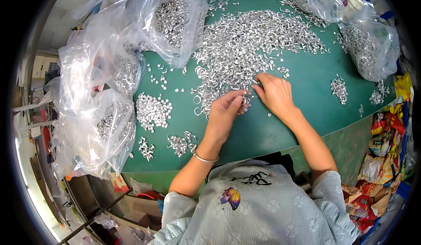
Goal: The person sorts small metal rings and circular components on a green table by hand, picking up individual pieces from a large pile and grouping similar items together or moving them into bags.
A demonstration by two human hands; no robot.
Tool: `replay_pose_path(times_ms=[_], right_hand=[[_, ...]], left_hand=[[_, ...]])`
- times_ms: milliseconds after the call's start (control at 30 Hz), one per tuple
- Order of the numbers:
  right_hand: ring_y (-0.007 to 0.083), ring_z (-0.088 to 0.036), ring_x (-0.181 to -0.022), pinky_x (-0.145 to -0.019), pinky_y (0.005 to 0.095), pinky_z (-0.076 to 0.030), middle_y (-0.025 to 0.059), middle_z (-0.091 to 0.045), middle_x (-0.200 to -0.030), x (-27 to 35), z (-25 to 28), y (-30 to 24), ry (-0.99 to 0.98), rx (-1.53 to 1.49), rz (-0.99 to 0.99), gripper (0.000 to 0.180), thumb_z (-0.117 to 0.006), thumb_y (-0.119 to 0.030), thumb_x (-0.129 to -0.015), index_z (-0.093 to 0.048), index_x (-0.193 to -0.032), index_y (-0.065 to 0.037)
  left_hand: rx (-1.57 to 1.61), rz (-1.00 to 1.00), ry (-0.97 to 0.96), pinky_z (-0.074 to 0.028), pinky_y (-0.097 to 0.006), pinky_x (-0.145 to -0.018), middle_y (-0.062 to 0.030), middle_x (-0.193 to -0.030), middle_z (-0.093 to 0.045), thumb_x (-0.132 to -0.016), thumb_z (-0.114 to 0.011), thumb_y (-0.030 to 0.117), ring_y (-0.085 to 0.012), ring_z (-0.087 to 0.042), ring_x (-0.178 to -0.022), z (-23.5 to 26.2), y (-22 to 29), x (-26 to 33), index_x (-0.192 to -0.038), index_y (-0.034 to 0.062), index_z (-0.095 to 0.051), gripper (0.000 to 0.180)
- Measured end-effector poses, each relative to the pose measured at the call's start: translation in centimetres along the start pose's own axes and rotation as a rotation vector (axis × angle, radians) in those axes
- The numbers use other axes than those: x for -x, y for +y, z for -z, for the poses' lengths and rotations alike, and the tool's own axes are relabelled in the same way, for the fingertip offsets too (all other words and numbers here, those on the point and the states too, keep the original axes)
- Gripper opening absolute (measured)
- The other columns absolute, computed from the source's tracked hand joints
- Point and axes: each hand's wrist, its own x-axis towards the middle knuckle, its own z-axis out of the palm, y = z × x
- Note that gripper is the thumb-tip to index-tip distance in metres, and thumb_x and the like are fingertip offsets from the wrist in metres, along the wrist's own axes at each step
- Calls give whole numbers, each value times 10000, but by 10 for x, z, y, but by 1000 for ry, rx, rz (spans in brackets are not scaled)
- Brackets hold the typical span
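A broad heap of small silver metal rings and ring-like pieces (245, 43) covers the middle of the green table (302, 113). At the heap's near edge, my left hand (226, 111) is closed, with a few small silver ring pieces (244, 101) between thumb and fingers. My right hand (276, 93) is just right of it, its fingers curled and the thumb and forefinger close together beside the heap. Whatever its fingertips hold, if anything, is too small to make out. A small round silver piece (269, 114) lies below my right hand.
See-through plastic bags of silver pieces stand at the left (101, 113), back left (173, 23) and right (364, 47). Small sorted piles lie at the left (153, 112), near left (179, 145) and right (339, 89). A white bottle (353, 3) stands back right. Colourful packets (377, 166) fill the right side.
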Motion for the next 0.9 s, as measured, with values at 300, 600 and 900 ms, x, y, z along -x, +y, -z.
replay_pose_path(times_ms=[300,600,900], right_hand=[[66,-441,-579,-458,237,-341,-6,-526,-771,16,44,3,-229,-1868,-759,118,-549,-97,-875,-564,-970,-29],[77,-418,-536,-480,232,-346,-22,-481,-621,30,42,-7,-327,-1184,-661,190,-552,-143,-899,-619,-983,14],[80,-471,-513,-476,237,-368,-5,-553,-645,34,34,-13,-195,-715,-461,207,-553,-174,-919,-662,-953,-1]], left_hand=[[541,300,-94,-446,-373,-995,-259,-1192,-540,-885,-379,-38,-318,-540,-1144,7,15,8,-1228,-138,-446,363],[-68,77,-29,-465,-345,-952,-207,-1183,-579,-850,-469,-84,-313,-568,-1120,5,7,18,-1192,-89,-519,346],[-601,-278,178,-496,-315,-895,-175,-1133,-616,-887,-481,-55,-261,-612,-1051,3,25,15,-1143,-72,-553,266]])
